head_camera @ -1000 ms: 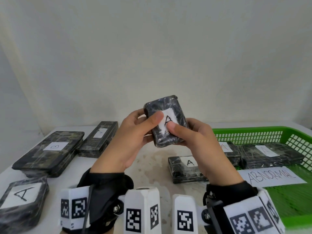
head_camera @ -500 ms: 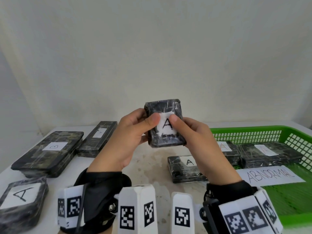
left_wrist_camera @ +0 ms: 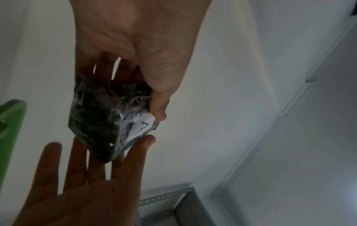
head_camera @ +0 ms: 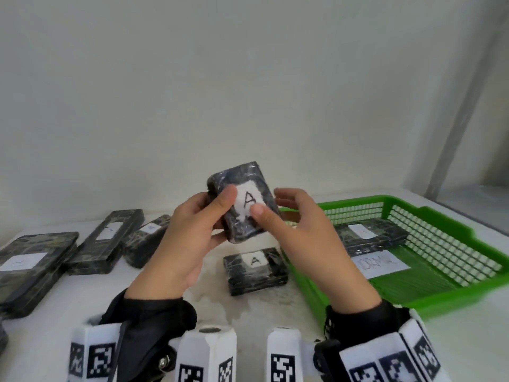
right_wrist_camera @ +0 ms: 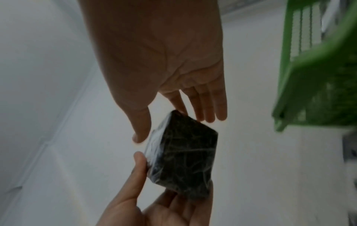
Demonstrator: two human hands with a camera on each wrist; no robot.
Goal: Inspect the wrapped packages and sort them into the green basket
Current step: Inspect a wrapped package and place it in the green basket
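Observation:
A small dark package wrapped in film (head_camera: 242, 183) with a white label marked A is held up above the table. My left hand (head_camera: 217, 205) grips its left side, thumb on the front and fingers behind. My right hand (head_camera: 275, 208) has straight fingers spread behind the package's right edge, and only its thumb touches the label. In the left wrist view the package (left_wrist_camera: 108, 116) sits under my left thumb, with the right palm (left_wrist_camera: 86, 175) open below. The right wrist view shows the package (right_wrist_camera: 185, 152) between both hands. The green basket (head_camera: 440, 299) lies at the right.
Inside the basket lie a long wrapped package (head_camera: 369, 232) and a paper sign (head_camera: 380, 263). Another package marked A (head_camera: 254, 267) rests on the table by the basket's left wall. Several labelled packages (head_camera: 107, 241) lie at the left. A white wall stands behind.
The right fingers have come off the package and straightened, leaving only the thumb on the label. The package has tilted a little and stays in the left hand.

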